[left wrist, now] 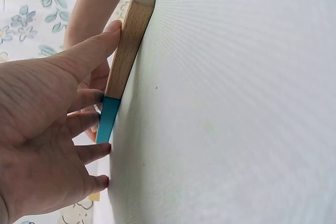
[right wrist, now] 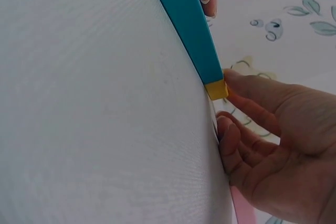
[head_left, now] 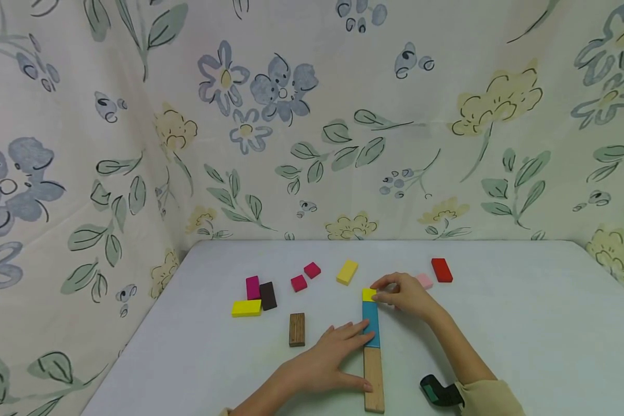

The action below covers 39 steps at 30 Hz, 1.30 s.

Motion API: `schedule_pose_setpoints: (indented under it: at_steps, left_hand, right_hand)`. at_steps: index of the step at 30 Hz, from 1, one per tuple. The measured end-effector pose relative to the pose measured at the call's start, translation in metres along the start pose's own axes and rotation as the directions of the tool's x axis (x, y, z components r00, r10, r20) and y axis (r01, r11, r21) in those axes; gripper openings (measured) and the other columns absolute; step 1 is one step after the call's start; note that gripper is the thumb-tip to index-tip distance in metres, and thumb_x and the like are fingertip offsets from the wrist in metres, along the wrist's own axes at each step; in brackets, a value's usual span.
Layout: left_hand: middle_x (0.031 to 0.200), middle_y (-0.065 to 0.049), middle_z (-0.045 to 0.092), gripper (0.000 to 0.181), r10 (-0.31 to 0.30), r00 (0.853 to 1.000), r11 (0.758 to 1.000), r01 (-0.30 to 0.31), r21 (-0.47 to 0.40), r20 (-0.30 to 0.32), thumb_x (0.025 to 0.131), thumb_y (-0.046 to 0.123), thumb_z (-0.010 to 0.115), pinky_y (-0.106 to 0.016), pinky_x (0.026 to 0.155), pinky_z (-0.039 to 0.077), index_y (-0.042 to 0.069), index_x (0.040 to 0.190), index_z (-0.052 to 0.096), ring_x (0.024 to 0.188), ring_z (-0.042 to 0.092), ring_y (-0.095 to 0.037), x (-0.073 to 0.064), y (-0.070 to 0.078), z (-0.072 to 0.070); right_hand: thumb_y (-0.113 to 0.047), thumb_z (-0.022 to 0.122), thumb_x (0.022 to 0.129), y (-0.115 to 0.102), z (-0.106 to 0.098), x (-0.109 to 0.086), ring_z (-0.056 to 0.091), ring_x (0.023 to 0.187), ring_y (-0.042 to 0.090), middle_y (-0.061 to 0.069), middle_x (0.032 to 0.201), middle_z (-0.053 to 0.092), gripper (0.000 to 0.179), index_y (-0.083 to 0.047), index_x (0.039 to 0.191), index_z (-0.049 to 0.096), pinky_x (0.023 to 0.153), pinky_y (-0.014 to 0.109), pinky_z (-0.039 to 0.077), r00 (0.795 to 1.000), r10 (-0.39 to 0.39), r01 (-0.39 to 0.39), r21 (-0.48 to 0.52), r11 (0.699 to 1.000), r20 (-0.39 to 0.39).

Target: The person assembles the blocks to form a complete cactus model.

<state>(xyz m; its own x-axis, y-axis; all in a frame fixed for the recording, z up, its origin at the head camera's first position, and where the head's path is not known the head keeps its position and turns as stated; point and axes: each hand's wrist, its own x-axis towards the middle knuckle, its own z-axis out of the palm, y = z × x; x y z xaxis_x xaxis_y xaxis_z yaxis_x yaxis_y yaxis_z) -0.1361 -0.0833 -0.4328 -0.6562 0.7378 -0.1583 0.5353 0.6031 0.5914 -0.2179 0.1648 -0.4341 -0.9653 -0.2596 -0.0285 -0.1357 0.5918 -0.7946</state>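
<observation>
Left grip (head_left: 333, 359) on blue block (head_left: 370, 312), yellow block (head_left: 368, 295) touching right grip (head_left: 407, 296)

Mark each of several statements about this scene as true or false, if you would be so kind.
1. The right hand touches the small yellow block at the row's far end. True.
2. The flat blue rectangular block lies between that yellow block and the long light-brown wooden block. True.
3. The left hand is well clear of every block. False: it touches the blue and light-brown blocks.
4. In the head view, the short dark-grained wooden block lies right of the row. False: it lies left of it.
5. In the head view, the red rectangular block is the rightmost block. True.
</observation>
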Motion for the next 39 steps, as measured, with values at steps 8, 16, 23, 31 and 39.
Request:
schedule_pose_setpoints:
  at_steps: [8, 16, 23, 31, 39]
  left_hand:
    - [0.175, 0.008, 0.023, 0.081, 0.07, 0.997, 0.998, -0.07, -0.005, -0.031, 0.098, 0.063, 0.064, -0.073, 0.12, 0.027, 0.031, 0.166, 0.034, 0.161, 0.027, -0.026, 0.006, -0.02, 0.013]
    - [0.175, 0.005, 0.026, 0.079, -0.023, 1.0, 1.0, 0.023, 0.005, 0.004, 0.098, 0.05, 0.073, -0.066, 0.124, 0.026, 0.026, 0.165, 0.039, 0.161, 0.026, -0.026, -0.001, 0.006, -0.001]
    - [0.175, 0.005, 0.026, 0.081, -0.03, 0.999, 0.999, 0.03, 0.02, -0.013, 0.096, 0.048, 0.076, -0.064, 0.125, 0.026, 0.024, 0.164, 0.04, 0.16, 0.027, -0.026, -0.003, 0.01, -0.003]
    - [0.175, 0.005, 0.026, 0.081, -0.025, 1.0, 0.999, 0.025, 0.021, -0.014, 0.096, 0.048, 0.076, -0.064, 0.126, 0.025, 0.024, 0.164, 0.04, 0.16, 0.027, -0.026, -0.002, 0.009, -0.002]
    - [0.175, 0.006, 0.026, 0.081, -0.03, 0.999, 0.999, 0.031, 0.023, -0.016, 0.095, 0.049, 0.077, -0.063, 0.126, 0.026, 0.025, 0.164, 0.04, 0.16, 0.028, -0.023, -0.003, 0.011, -0.003]
  right_hand:
    - [-0.015, 0.079, 0.093, -0.001, 0.0, -0.001, 0.059, 0.08, 0.019, 0.013, 0.112, 0.071, 0.024, -0.003, 0.115, 0.078, 0.066, 0.027, 0.056, 1.0, -0.016, 0.016, 0.007, 1.0, -0.001]
    - [-0.018, 0.078, 0.096, -0.007, -0.014, -0.007, 0.063, 0.076, 0.019, 0.02, 0.123, 0.069, 0.029, -0.002, 0.121, 0.076, 0.069, 0.03, 0.059, 1.0, 0.008, -0.007, 0.026, 1.0, -0.024]
    - [-0.017, 0.076, 0.097, -0.005, -0.033, -0.011, 0.067, 0.075, 0.022, 0.023, 0.122, 0.071, 0.032, 0.001, 0.124, 0.073, 0.069, 0.031, 0.06, 0.997, -0.048, 0.049, 0.019, 0.999, -0.058]
    - [-0.02, 0.077, 0.098, -0.002, -0.053, -0.018, 0.068, 0.091, 0.026, 0.021, 0.123, 0.073, 0.037, 0.002, 0.126, 0.072, 0.072, 0.031, 0.056, 0.992, -0.076, 0.075, -0.014, 0.997, -0.104]
    - [-0.024, 0.075, 0.099, 0.01, -0.064, -0.024, 0.065, 0.106, 0.033, 0.025, 0.132, 0.067, 0.04, 0.001, 0.13, 0.07, 0.079, 0.033, 0.054, 0.989, -0.063, 0.056, -0.058, 0.997, -0.133]
